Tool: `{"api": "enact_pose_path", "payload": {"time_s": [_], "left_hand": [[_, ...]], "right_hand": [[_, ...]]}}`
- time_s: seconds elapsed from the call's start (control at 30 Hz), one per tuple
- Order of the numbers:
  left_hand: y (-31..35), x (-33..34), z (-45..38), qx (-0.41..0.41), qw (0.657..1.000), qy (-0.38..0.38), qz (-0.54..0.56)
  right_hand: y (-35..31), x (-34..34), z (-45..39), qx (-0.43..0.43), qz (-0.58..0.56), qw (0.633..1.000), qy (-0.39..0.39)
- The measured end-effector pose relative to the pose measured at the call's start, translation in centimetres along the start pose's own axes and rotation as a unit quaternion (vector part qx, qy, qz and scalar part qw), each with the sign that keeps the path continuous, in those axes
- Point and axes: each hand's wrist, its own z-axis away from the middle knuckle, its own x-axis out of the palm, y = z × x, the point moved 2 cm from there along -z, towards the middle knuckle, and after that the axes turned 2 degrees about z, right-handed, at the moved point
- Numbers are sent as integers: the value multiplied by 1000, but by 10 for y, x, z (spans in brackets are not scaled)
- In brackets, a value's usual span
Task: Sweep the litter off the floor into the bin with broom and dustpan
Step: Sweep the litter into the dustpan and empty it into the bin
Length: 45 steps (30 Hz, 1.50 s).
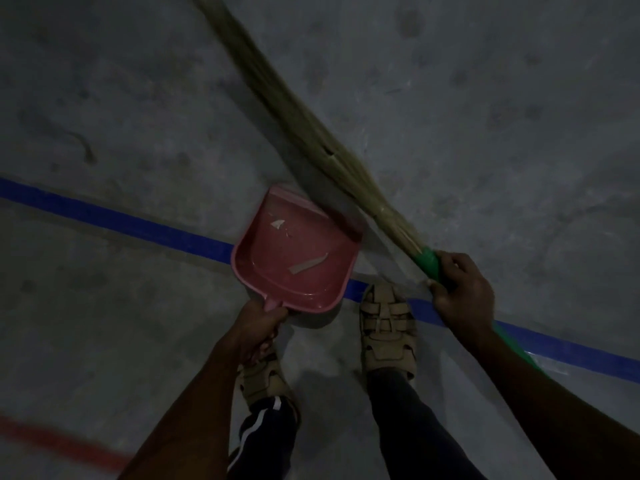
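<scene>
The pink dustpan (298, 251) hangs over the blue floor line (114, 216), two pale scraps of litter (308, 264) lying in its tray. The left hand (258, 329) curls round its short handle. Just right of the dustpan, the right hand (462, 292) grips the grass broom (311, 129) at its green handle. Two sandalled feet (386, 329) stand behind the dustpan. Beyond the dustpan lies open grey concrete; a red line (59, 441) runs far behind-left.
</scene>
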Motion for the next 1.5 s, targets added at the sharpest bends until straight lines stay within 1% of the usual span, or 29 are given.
{"api": "enact_pose_path", "payload": {"time_s": [0.13, 0.23, 0.37, 0.5, 0.6, 0.7, 0.77, 0.83, 0.93, 1.03, 1.13, 1.23, 1.37, 1.43, 1.5], "left_hand": [[-14, -9, 6, 8, 1000, 18, 10], [-25, -14, 11, 1, 1000, 6, -1], [-38, -18, 9, -5, 1000, 13, 10], [-41, -24, 12, 8, 1000, 7, 22], [-44, -30, 11, -5, 1000, 6, 20], [-46, -34, 10, -13, 999, 11, 35], [-50, -38, 10, -15, 999, 19, 44], [-52, -45, 10, -16, 999, 23, 46], [-54, -57, 10, -13, 999, 22, 22], [-57, -66, 15, -8, 1000, 26, 6], [-62, -73, 18, -16, 999, 31, 20], [-73, -81, 14, -22, 998, 38, 35], [-76, -93, 9, -33, 998, 31, 50], [-76, -97, 5, -40, 998, 31, 40], [-76, -101, 1, -42, 998, 33, 27]], "right_hand": [[-18, 15, -18, 13, 32, 999, 0], [-24, 32, -19, 17, 60, 997, -39], [-31, 51, -3, 16, 75, 992, -102], [-37, 58, 19, -3, 69, 987, -144], [-35, 63, 32, -28, 67, 981, -178], [-33, 62, 38, -55, 61, 977, -196], [-35, 58, 38, -79, 56, 976, -194], [-37, 53, 37, -111, 65, 976, -174], [-44, 49, 33, -152, 67, 974, -157], [-57, 48, 23, -170, 48, 975, -134], [-76, 52, 10, -164, 35, 980, -103], [-91, 65, -4, -122, 51, 987, -91], [-103, 86, -16, -55, 102, 986, -121], [-103, 92, -14, -46, 116, 982, -142], [-102, 97, -7, -56, 115, 977, -173]]}}
